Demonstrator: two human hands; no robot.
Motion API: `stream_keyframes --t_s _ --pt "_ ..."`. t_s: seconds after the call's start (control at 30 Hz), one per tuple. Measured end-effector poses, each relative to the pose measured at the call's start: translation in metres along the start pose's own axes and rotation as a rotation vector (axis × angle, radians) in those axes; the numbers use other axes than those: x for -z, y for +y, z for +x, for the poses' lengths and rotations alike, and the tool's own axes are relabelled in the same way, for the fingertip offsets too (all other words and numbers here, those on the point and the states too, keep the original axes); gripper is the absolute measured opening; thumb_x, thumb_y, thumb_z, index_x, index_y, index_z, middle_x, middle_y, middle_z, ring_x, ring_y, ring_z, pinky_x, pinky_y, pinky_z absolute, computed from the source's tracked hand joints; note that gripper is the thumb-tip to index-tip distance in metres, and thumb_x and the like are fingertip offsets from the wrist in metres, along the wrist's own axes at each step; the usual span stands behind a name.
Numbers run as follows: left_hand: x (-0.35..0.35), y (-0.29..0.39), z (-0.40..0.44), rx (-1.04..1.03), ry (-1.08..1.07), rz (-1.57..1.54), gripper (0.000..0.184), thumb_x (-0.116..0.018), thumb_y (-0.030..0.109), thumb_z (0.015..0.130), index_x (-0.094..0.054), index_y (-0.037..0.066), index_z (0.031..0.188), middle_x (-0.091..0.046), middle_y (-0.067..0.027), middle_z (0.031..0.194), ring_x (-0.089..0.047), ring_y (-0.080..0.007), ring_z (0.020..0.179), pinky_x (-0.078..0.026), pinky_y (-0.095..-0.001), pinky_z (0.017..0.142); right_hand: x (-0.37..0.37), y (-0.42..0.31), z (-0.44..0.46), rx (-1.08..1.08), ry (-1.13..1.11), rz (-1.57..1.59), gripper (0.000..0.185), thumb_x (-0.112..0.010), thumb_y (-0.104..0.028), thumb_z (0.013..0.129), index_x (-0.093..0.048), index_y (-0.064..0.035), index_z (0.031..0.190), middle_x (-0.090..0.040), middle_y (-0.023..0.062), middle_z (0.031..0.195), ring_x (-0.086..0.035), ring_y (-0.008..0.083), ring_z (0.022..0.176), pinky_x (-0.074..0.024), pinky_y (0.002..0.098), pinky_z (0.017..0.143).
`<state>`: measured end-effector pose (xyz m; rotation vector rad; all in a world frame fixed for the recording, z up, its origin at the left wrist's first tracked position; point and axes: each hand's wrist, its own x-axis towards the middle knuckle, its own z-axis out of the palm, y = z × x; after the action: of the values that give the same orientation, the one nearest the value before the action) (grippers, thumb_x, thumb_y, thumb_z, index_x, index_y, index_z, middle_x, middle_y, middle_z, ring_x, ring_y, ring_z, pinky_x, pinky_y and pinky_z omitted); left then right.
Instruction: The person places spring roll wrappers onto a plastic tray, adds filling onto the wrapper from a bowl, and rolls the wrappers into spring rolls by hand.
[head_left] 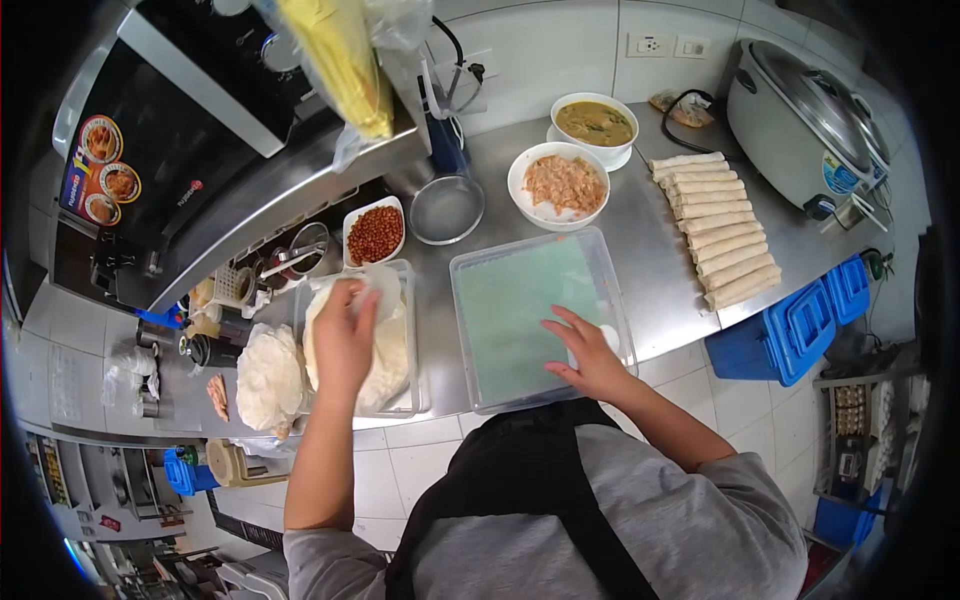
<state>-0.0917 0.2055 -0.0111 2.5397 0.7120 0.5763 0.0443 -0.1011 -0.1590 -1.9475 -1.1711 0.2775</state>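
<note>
My left hand [345, 335] is over a clear plastic tub [416, 395] of thin, pale wrapper sheets [385, 385]. Its fingers are closed on a whitish, see-through wrapper sheet [381, 287]. My right hand [590, 358] hovers or rests, I cannot tell which, at the right side of a green board [515, 310] inside a clear shallow tray [463, 345]. The fingers of that hand are spread. Partly hidden beneath it is a small white round thing [608, 340]. Beyond the tray sits a white bowl [515, 185] of pinkish chopped filling [565, 183].
Rolled wrappers [722, 230] lie in a row at the right, near a large cooker [795, 125]. A bowl of greenish-brown food [597, 122], a dish of red-brown nuts or beans [375, 235] and a round metal pan [447, 210] stand behind. A wrapped pale mound [268, 375] is left.
</note>
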Motion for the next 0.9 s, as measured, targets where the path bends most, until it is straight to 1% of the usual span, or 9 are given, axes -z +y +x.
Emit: stream_keyframes --t_s 0.13,0.2,0.33,0.4,0.47,0.5,0.6,0.8,0.9 --pt "-0.022 0.022 0.011 -0.035 -0.130 -0.598 0.011 -0.062 0.014 0.098 -0.058 0.005 0.105 -0.059 0.0011 0.082 -0.050 -0.0043 0.065 -0.041 -0.0234 0.059 -0.021 -0.020 0.027 0.032 0.128 0.145 0.068 -0.072 -0.031 0.089 -0.040 -0.0109 0.146 -0.041 0.0179 0.149 -0.049 0.0386 0.129 -0.0397 0.0479 0.104" --pt "-0.032 0.023 0.020 0.112 -0.280 -0.929 0.008 -0.058 0.015 0.101 -0.057 0.008 0.105 -0.060 0.0055 0.086 -0.049 -0.0029 0.068 -0.041 -0.0218 0.060 -0.021 -0.021 0.035 -0.270 0.220 0.587 0.063 -0.064 -0.031 0.096 -0.035 -0.0112 0.149 -0.044 0.0146 0.148 -0.051 0.0285 0.127 -0.0419 0.0422 0.101" --pt "-0.099 -0.018 0.027 0.369 -0.350 -1.113 0.014 -0.059 0.018 0.101 -0.056 0.008 0.109 -0.061 0.0030 0.085 -0.053 -0.0028 0.075 -0.044 -0.0204 0.067 0.000 -0.004 0.024 -0.466 0.333 0.780 0.051 -0.050 -0.033 0.104 -0.036 -0.0132 0.148 -0.045 0.0095 0.147 -0.052 0.0216 0.125 -0.0420 0.0374 0.100" --pt "-0.130 -0.057 0.020 0.441 -0.456 -0.806 0.028 -0.064 0.019 0.097 -0.054 0.006 0.119 -0.063 -0.0059 0.097 -0.061 -0.0127 0.090 -0.050 -0.0274 0.079 0.003 0.013 0.009 -0.504 0.453 0.605 0.046 -0.042 -0.038 0.107 -0.039 -0.0140 0.146 -0.050 0.0073 0.141 -0.054 0.0197 0.120 -0.0436 0.0364 0.096" --pt "-0.153 -0.075 0.003 -0.131 0.013 -0.200 0.045 -0.069 0.018 0.091 -0.050 0.005 0.130 -0.060 -0.0178 0.113 -0.059 -0.0274 0.108 -0.049 -0.0370 0.093 -0.002 0.023 0.002 -0.501 0.532 0.561 0.042 -0.048 -0.032 0.105 -0.045 -0.0127 0.141 -0.053 0.0046 0.135 -0.055 0.0168 0.114 -0.0439 0.0358 0.094" --pt "-0.147 -0.068 -0.001 -0.077 -0.093 -0.228 0.052 -0.071 0.012 0.086 -0.051 0.007 0.133 -0.055 -0.0201 0.123 -0.053 -0.0363 0.119 -0.044 -0.0425 0.101 -0.006 0.025 0.000 -0.463 0.532 0.437 0.037 -0.052 -0.029 0.103 -0.051 -0.0124 0.136 -0.055 0.0055 0.132 -0.056 0.0181 0.111 -0.0444 0.0359 0.093" --pt "-0.164 -0.075 -0.012 -0.462 -0.189 -0.069 0.044 -0.072 0.017 0.086 -0.058 0.010 0.127 -0.057 -0.0144 0.124 -0.054 -0.0340 0.118 -0.044 -0.0450 0.099 -0.021 0.028 0.003 -0.337 0.390 0.106 0.029 -0.060 -0.022 0.096 -0.060 -0.0114 0.123 -0.058 0.0077 0.124 -0.058 0.0225 0.107 -0.0447 0.0380 0.091" --pt "-0.162 -0.058 -0.048 -0.420 -0.512 0.061 0.037 -0.071 0.030 0.086 -0.064 0.015 0.119 -0.058 -0.0087 0.126 -0.055 -0.0289 0.116 -0.038 -0.0432 0.098 -0.019 0.026 0.014 -0.213 -0.017 -0.550 0.026 -0.070 -0.021 0.085 -0.066 -0.0137 0.110 -0.060 0.0082 0.116 -0.057 0.0270 0.106 -0.0413 0.0444 0.088" --pt "-0.174 -0.061 -0.059 -0.464 -0.267 0.010 0.036 -0.069 0.031 0.086 -0.065 0.017 0.119 -0.060 -0.0051 0.124 -0.054 -0.0257 0.115 -0.037 -0.0440 0.096 -0.007 0.034 0.010 -0.264 -0.090 -0.641 0.032 -0.071 -0.023 0.083 -0.064 -0.0155 0.113 -0.059 0.0064 0.115 -0.057 0.0251 0.107 -0.0399 0.0447 0.088"
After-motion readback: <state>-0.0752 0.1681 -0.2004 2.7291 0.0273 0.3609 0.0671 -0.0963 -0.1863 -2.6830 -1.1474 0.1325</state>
